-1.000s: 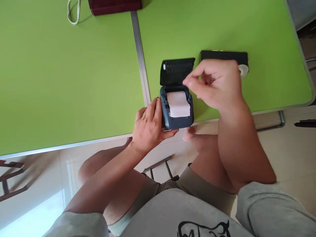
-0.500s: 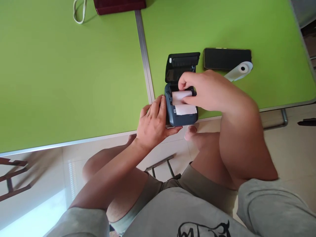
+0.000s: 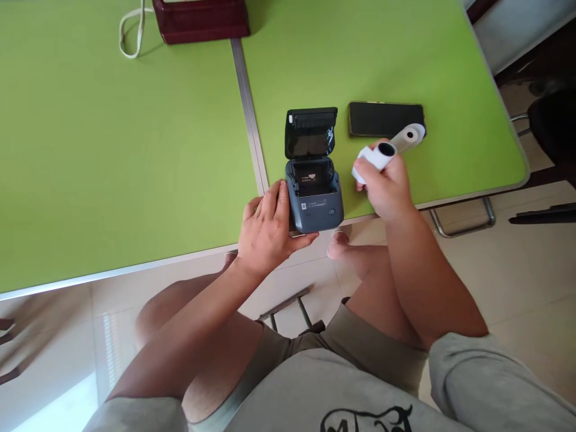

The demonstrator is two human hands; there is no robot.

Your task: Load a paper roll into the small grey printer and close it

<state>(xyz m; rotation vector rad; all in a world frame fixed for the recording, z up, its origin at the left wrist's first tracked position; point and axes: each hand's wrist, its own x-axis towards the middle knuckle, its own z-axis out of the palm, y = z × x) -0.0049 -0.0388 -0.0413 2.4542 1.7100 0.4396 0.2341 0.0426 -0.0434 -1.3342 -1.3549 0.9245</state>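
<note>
A small dark blue-grey label printer (image 3: pixel 315 211) sits at the table's front edge, its black lid (image 3: pixel 310 135) swung up and back. Its paper bay shows bare, with a small printed label at the bottom. My left hand (image 3: pixel 265 231) grips the printer's left side, the thumb along its front edge. To the printer's right, my right hand (image 3: pixel 391 186) is closed around a white paper roll (image 3: pixel 372 159), its dark hollow core facing up. Just beyond that hand, a second, narrower paper roll (image 3: pixel 416 132) lies partly over the corner of a phone.
The black phone (image 3: pixel 382 117) lies on the green table (image 3: pixel 135 150) behind my right hand. A dark red object (image 3: pixel 202 24) and a white cord loop (image 3: pixel 130 45) are at the far left. A metal strip (image 3: pixel 247 108) crosses the tabletop.
My right hand has lifted the paper roll out of the printer's bay and carried it to the right. My left hand still grips the printer. The view has shifted slightly.
</note>
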